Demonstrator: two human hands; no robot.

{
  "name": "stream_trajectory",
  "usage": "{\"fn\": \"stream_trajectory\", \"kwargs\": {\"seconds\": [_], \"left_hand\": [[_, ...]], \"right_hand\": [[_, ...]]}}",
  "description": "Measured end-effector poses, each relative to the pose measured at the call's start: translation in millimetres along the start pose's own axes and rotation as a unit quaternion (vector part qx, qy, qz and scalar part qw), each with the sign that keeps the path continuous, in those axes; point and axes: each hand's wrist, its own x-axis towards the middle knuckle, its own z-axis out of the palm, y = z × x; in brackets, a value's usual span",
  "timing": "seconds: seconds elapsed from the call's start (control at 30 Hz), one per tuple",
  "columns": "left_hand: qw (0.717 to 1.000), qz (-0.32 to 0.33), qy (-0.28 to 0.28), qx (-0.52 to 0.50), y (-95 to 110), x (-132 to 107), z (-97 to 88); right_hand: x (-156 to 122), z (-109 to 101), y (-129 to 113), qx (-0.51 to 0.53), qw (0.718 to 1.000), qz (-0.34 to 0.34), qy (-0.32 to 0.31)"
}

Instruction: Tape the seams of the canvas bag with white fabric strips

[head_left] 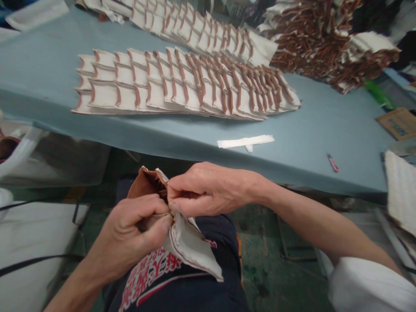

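Both hands hold one small fabric piece (191, 245), cream cloth with brown trim, over my lap below the table edge. My left hand (130, 234) grips its lower left part with fingers and thumb curled round it. My right hand (204, 188) pinches the upper edge next to a brown leather-like flap (144, 184). The cream end hangs down to the right over my dark printed shirt (172, 286).
A blue-grey table (325, 130) carries overlapping rows of similar cream and brown pieces (182, 84), a heap of them at the back right (325, 39), a white strip (245, 141) and a small pink tool (333, 163). White bags (29, 242) stand at my left.
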Motion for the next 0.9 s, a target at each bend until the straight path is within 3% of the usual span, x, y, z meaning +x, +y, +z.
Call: {"fn": "stream_trajectory", "kwargs": {"seconds": [0.17,0.33,0.4,0.5,0.63,0.77,0.9], "left_hand": [[0.999,-0.022,-0.002,0.047,-1,5,-7.7],[0.994,-0.087,-0.022,0.063,-8,9,-8.0],[0.992,-0.122,0.003,0.014,-12,8,-4.8],[0.982,-0.163,0.081,-0.052,-20,-1,0.5],[0.966,-0.188,0.162,-0.073,-28,-18,5.1],[0.953,-0.205,0.207,-0.089,-25,-25,9.1],[0.894,-0.263,0.289,-0.222,-24,-15,18.5]], "right_hand": [[9,-4,-8,-0.098,0.995,0.035,-0.011],[21,-6,-23,-0.248,0.963,0.101,-0.024],[22,-5,-21,-0.236,0.965,0.111,-0.005],[16,7,-14,-0.130,0.980,0.113,0.102],[3,54,-9,-0.030,0.955,0.139,0.259],[-1,119,-4,-0.095,0.915,0.176,0.350],[6,160,16,-0.114,0.893,0.152,0.408]]}}
